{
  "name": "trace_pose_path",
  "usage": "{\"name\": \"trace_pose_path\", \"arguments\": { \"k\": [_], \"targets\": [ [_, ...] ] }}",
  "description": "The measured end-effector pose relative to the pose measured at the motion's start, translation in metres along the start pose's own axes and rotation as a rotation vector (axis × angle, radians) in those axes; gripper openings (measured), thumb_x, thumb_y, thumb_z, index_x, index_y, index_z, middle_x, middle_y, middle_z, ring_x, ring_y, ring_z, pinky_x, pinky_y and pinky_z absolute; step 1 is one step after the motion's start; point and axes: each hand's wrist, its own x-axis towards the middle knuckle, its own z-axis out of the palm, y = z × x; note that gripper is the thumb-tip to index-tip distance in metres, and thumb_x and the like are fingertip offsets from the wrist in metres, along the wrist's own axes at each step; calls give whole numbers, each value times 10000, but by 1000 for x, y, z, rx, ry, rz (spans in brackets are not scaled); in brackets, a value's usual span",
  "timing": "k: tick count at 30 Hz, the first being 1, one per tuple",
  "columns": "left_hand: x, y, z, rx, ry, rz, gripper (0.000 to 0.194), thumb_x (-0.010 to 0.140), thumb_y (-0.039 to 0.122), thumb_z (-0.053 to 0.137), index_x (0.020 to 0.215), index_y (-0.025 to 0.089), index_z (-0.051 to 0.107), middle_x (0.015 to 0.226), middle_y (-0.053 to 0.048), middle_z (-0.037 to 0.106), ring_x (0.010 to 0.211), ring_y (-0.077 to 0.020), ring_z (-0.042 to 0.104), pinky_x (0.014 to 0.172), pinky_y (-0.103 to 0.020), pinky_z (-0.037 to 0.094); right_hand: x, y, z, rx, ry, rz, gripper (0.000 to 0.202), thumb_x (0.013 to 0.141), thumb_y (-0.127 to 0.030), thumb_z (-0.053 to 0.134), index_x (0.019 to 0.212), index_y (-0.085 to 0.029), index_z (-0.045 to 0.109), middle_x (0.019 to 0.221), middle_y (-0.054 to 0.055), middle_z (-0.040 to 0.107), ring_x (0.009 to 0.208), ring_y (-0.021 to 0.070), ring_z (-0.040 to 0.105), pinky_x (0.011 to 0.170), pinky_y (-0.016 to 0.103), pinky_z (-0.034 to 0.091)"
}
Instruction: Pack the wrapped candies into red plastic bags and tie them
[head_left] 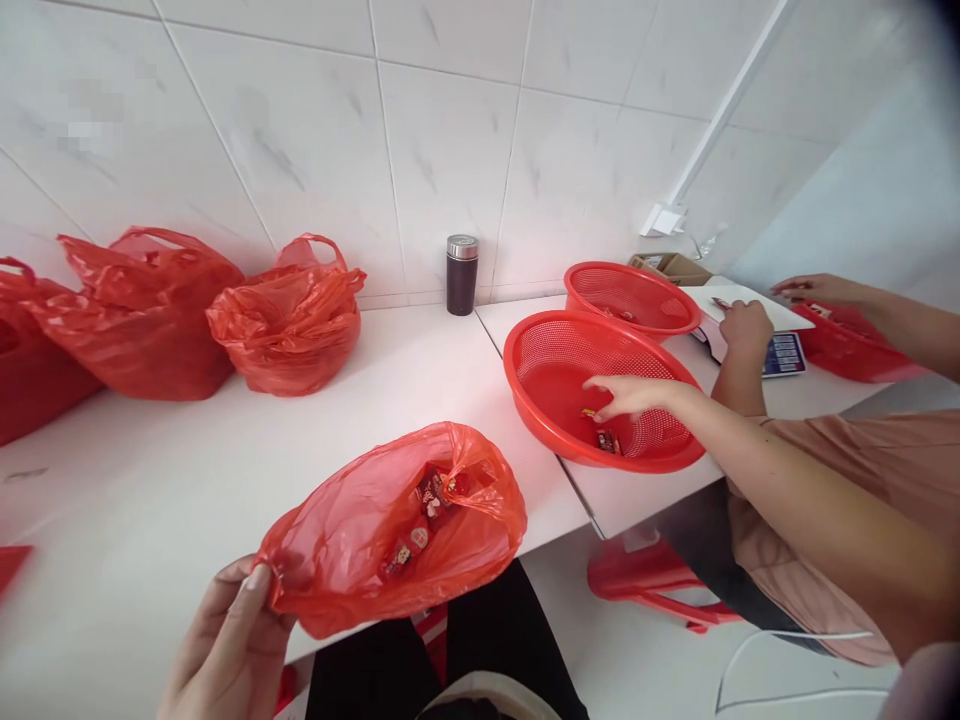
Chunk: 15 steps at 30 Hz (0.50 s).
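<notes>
My left hand pinches one end of a thin red plastic bag between thumb and fingers. The bag lies open at the front edge of the white table. Several small wrapped packets, mostly red, show inside it. My right hand reaches into a large red plastic colander basket, its fingers curved and apart. Close to its fingertips is a small yellow packet; whether they touch, I cannot tell. A few dark and red packets lie on the basket's bottom below the hand.
Filled red bags and a smaller red bag stand along the wall, left of a dark tumbler. Behind the basket is another red basket. At right, a co-worker's hands are near a scale. A red stool stands below.
</notes>
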Motion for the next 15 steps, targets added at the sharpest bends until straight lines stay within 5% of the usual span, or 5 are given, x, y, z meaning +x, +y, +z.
{"name": "trace_pose_path", "arguments": {
  "k": [9,15],
  "targets": [
    [2,-5,0,-14,-84,-81,200,797,381,718,888,253,595,927,8,700,623,-130,615,463,-192,453,7,14,1,-40,20,64,593,944,-593,374,1425,-247,370,1380,214,451,1294,421,339,987,618,278],
    [0,1,5,26,-5,-25,320,687,441,791,819,247,574,762,20,675,497,-112,518,376,-195,338,2,7,-3,-71,-183,36,449,971,-406,480,1367,-195,461,1420,240,394,1228,311,389,977,502,285]
  ]
}}
